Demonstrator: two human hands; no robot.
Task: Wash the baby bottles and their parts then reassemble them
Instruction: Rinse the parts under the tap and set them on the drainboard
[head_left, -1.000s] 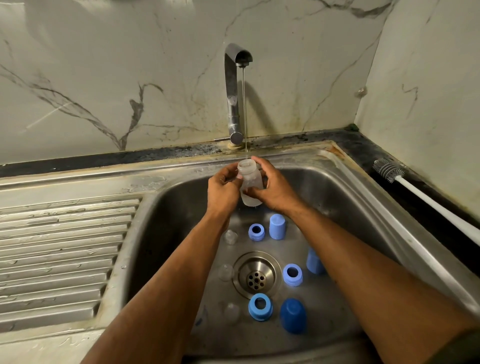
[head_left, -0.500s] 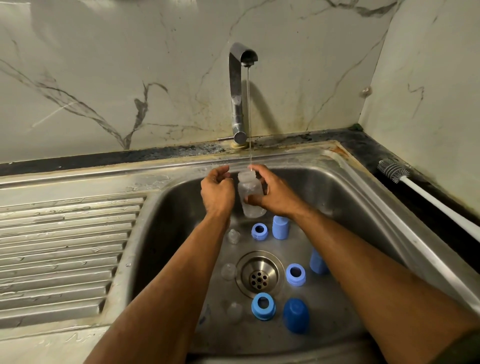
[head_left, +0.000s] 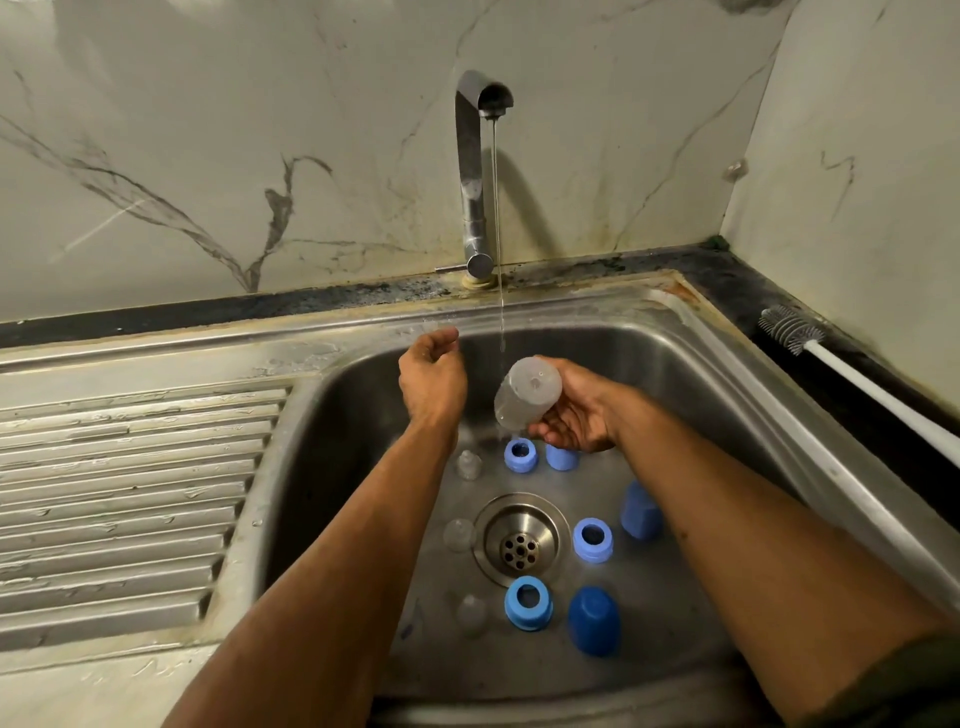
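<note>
My right hand (head_left: 576, 410) grips a clear baby bottle (head_left: 525, 391), tipped over with its base up and its mouth pointing down into the sink. A thin stream from the tap (head_left: 475, 171) falls just left of the bottle's base. Empty, my left hand (head_left: 432, 378) hovers to the left of the bottle, fingers loosely curled. On the sink floor lie three blue collar rings (head_left: 528, 603) (head_left: 592, 539) (head_left: 519, 454), blue caps (head_left: 594, 619) (head_left: 640, 510) (head_left: 561, 457) and clear teats (head_left: 459, 534) (head_left: 468, 464) (head_left: 471, 614).
The steel sink (head_left: 691, 395) has a drain (head_left: 519, 540) in the middle of its floor. A ribbed draining board (head_left: 119, 493) lies to the left. A bottle brush (head_left: 810, 345) with a white handle rests on the dark counter at the right.
My left hand has let go of the bottle and drawn away to the left. My right hand has turned the bottle from upright under the stream to mouth down.
</note>
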